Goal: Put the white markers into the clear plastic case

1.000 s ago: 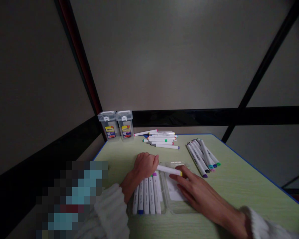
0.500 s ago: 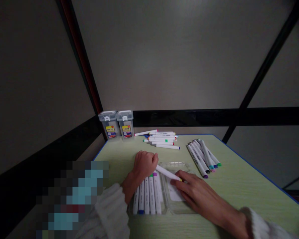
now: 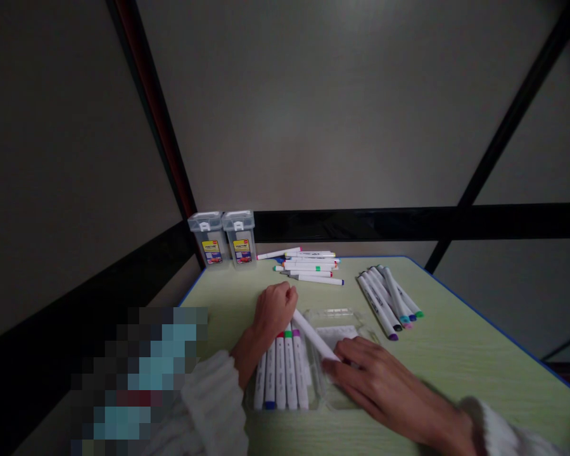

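My left hand (image 3: 273,310) rests curled on the far end of a row of several white markers (image 3: 281,370) lying in a clear plastic case (image 3: 330,396), and it touches the far end of one white marker (image 3: 313,335). That marker lies slanted across the case. My right hand (image 3: 384,383) grips its near end with closed fingers, just right of the row. Coloured caps show at the row's far ends.
The green table (image 3: 456,354) has a blue edge. A loose pile of markers (image 3: 308,266) lies at the back, a second bunch (image 3: 389,301) at the right. Two grey lidded boxes (image 3: 223,239) stand at the back left corner. Black frame bars run behind.
The held marker has swung from lying crosswise to slanting along the row. My right hand has drawn back toward me with its end; my left hand has shifted slightly away.
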`<state>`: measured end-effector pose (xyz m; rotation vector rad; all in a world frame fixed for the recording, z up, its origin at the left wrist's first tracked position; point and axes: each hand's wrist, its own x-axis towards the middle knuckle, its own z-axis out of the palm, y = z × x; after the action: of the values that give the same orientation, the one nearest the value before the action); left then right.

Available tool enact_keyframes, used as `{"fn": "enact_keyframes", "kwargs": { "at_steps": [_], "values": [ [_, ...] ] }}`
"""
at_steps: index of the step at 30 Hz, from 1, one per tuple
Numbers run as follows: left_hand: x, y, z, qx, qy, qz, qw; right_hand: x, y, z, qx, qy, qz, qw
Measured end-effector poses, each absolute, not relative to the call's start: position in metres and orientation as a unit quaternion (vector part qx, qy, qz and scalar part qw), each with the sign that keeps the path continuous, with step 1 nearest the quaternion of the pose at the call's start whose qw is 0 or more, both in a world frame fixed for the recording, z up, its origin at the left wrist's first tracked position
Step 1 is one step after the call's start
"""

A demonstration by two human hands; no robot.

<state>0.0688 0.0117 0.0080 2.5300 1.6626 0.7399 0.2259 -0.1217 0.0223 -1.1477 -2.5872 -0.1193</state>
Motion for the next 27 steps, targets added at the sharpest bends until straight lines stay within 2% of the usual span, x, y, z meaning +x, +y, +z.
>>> {"fn": "enact_keyframes", "kwargs": {
  "at_steps": [14, 27],
  "values": [
    [0.0696, 0.0121, 0.0062, 0.860, 0.434, 0.259, 0.068, 0.2190, -0.1246, 0.0226, -0.370, -0.918, 0.002, 0.142],
    [0.0689, 0.0129, 0.0034, 0.893, 0.377, 0.241, 0.056, 0.2168, -0.1256, 0.0240, -0.371, -0.922, 0.014, 0.114]
  ]
}}
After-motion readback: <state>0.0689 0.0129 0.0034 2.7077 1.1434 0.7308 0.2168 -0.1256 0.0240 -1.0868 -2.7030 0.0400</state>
